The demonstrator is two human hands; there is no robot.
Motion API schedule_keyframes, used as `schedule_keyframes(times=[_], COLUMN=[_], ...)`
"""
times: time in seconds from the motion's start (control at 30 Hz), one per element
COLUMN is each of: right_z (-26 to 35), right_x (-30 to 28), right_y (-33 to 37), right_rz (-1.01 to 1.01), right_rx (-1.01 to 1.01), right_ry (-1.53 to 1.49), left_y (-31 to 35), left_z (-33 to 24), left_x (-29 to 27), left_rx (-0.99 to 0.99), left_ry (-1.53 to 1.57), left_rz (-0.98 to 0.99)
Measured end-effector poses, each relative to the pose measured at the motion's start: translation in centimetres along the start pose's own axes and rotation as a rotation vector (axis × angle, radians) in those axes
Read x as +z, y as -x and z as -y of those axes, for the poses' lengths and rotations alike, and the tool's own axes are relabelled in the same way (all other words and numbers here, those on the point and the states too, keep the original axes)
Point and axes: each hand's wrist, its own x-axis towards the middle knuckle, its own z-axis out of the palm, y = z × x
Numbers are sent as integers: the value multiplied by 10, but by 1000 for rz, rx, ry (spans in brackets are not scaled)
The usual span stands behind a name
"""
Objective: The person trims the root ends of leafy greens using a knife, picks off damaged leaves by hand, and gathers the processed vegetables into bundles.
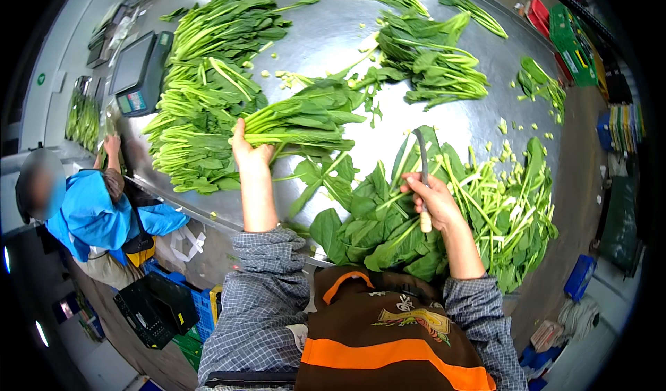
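— Our left hand (248,151) has its fingers closed on a bunch of leafy greens (305,120), gripped at the stem ends; the bunch lies flat on the steel counter (444,124) just right of the big sorted pile (201,106). Our right hand (433,200) is wrapped tight round the wooden handle of a knife (422,165), blade pointing up and away.

— Then we'd do well to keep that blade clear of the left wrist while the bunch is laid down, and to keep the stems level so they match the pile's.

— Agreed. The untrimmed heap (444,217) lies right under the knife hand, so we lift the tip, not drag it through the leaves.

— What crowds us?

— Cut bits are scattered over the counter, another loose pile (430,61) lies beyond, and a scale (135,72) stands at the far left edge. A person in a blue jacket (94,214) works at the counter's left side, well apart from our hands.
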Motion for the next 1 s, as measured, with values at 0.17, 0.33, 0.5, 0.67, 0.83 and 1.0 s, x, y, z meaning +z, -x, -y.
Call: schedule_keyframes(times=[0.17,0.33,0.5,0.67,0.83,1.0], right_z=[-6,-7,-10,-10,-1,12], right_x=[1,3,1,2,-14,-39], right_y=[-4,-2,-1,2,8,16], right_rz=[-9,-36,-30,-11,2,28], right_rx=[5,7,-4,-13,7,-46], right_ry=[22,37,58,-25,-134,-186], left_y=[8,-11,-4,-23,-9,-59], left_z=[-9,-26,-93,-209,-154,5], left_x=[-3,-26,-18,-4,53,67], left_rx=[20,103,248,558,921,1256], left_ry=[-9,64,-17,-201,-319,-962], left_rz=[-12,-42,-124,-2,-581,13])
